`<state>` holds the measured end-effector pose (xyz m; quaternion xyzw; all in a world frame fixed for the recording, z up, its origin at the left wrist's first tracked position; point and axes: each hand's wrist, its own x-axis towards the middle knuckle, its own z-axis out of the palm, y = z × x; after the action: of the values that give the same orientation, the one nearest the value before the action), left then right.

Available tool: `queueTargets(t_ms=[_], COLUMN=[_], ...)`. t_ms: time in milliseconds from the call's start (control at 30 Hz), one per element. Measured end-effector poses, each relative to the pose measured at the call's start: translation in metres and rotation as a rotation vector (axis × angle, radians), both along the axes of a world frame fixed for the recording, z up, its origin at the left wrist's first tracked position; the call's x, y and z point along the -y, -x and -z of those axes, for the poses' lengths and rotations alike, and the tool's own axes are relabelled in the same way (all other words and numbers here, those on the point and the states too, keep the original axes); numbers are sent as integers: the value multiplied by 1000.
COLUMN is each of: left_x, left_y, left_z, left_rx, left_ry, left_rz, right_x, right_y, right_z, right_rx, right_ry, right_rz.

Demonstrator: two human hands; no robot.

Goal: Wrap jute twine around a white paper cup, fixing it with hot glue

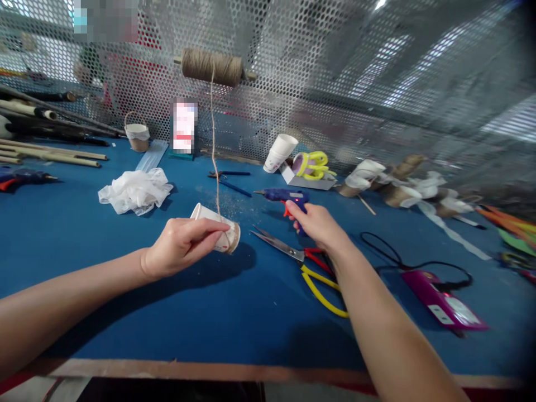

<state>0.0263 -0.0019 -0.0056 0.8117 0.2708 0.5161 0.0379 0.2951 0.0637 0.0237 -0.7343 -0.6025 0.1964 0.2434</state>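
My left hand (184, 243) grips a white paper cup (204, 214) tilted on its side above the table. Twine is wound around the cup's base end, and a strand of twine (213, 134) runs from there up to a spool (211, 66) on the mesh wall. In my right hand (312, 222) is a blue glue gun (278, 194) with an orange trigger, its nozzle pointing left, apart from the cup. Scissors (285, 247) with red and yellow handles lie open below the glue gun, partly behind my right forearm.
Blue pliers (234, 187) and crumpled white fabric (136, 191) lie behind my hands. Stacked paper cups (280, 152) stand near yellow tape rolls (312, 166). A purple power strip (446, 304) with a black cord is at right. Another glue gun (25, 176) and sticks (54, 152) are at left.
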Motion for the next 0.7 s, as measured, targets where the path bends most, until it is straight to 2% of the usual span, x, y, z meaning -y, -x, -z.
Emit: queueTargets(t_ms=[100,167,300,367,400,433,467,500,533,600,700], left_x=[2,3,5,7,8,8,9,9,9,9,9], left_y=[-1,-1,-3,-3,-4,-4,-4,-4,-5,-5,-5], left_z=[-1,-2,-2,-2,-2,-1,-1,-1,0,1,1], left_rx=[-16,-26,-43,-61,-68,-69,-64,-56,-44,-15,45], left_ry=[-43,-64,-81,-76,-71,-65,-57,-48,-34,13,146], left_rz=[-9,-1,21,23,29,38,51,65,81,106,110], right_x=[-17,-20,-8,6,14,21,27,33,36,41,45], right_y=[-3,-3,14,33,45,56,67,77,85,95,95], right_z=[13,16,4,-6,-11,-15,-17,-18,-19,-17,-16], right_rx=[28,66,117,74,15,-160,-347,-493,-606,-760,-853], right_ry=[51,51,-63,-97,-83,-33,26,62,86,78,-5], right_rz=[16,17,-58,-199,-332,-554,-715,-793,-807,-746,-624])
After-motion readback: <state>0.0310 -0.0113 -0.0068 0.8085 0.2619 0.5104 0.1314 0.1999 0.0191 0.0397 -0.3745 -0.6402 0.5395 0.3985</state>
